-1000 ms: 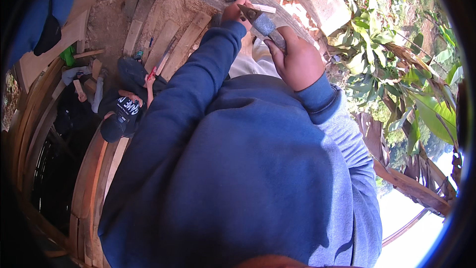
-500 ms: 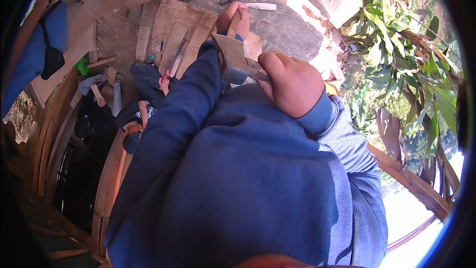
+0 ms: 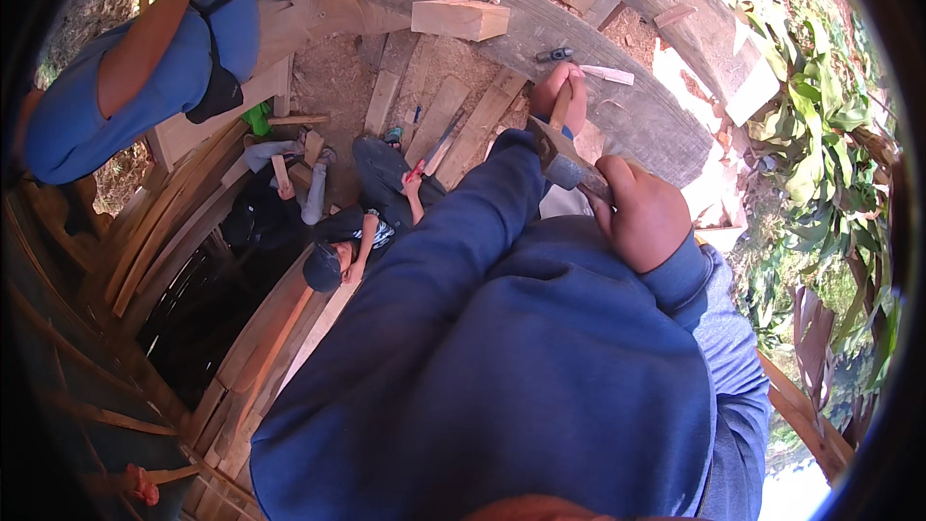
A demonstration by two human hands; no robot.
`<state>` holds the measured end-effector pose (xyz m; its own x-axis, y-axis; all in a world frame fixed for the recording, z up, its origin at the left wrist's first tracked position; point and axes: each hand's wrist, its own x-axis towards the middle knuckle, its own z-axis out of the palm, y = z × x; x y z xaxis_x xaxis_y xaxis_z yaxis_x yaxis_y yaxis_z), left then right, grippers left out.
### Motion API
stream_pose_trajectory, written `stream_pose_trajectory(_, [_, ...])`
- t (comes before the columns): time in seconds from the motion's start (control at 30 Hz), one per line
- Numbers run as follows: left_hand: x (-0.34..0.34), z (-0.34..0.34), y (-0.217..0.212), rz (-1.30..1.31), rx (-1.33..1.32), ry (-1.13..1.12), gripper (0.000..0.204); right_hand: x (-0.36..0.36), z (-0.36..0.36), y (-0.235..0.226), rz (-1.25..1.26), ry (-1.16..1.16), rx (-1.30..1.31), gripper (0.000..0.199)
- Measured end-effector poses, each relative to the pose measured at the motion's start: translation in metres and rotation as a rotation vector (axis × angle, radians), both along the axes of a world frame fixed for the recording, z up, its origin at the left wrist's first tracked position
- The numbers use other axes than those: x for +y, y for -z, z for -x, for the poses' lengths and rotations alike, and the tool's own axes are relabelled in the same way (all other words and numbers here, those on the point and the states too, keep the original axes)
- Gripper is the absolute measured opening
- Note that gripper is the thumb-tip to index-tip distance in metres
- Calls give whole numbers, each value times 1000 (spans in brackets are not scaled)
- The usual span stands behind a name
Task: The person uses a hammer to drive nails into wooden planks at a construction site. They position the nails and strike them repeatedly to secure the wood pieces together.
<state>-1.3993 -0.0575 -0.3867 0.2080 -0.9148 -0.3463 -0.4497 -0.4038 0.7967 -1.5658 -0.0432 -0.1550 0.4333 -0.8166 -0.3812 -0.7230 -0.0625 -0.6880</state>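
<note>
My left hand is closed around a slim wooden handle, held upright over the grey plank. The tool's far end is hidden below the fist. My right hand grips the short handle of a heavy hammer, whose blocky head has a round metal face. From this angle the hammer head overlaps the near end of the wooden handle; I cannot tell whether they touch. Just beyond my left hand, a dark metal cylinder-shaped piece and a pale wood strip lie on the plank.
A squared wood block sits farther left along the plank. A person in blue with a dark glove stands at the left. Below, a seated person in a dark cap holds a red-handled tool. Leafy plants border the right side.
The view has swung, so the scene sits farther right and more of the person in blue shows. My hammer has come down closer to my left hand. Both grips stay the same.
</note>
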Motion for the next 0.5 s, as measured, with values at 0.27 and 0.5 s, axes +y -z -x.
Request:
stream_pose_trajectory(0.27, [0,2,-3,-52,-38,-11,22,4,0,-5,-8,-2,-7,35])
stream_pose_trajectory(0.5, [3,1,0,-10,2,-54,23,9,4,-1,-37,-57,-59,40])
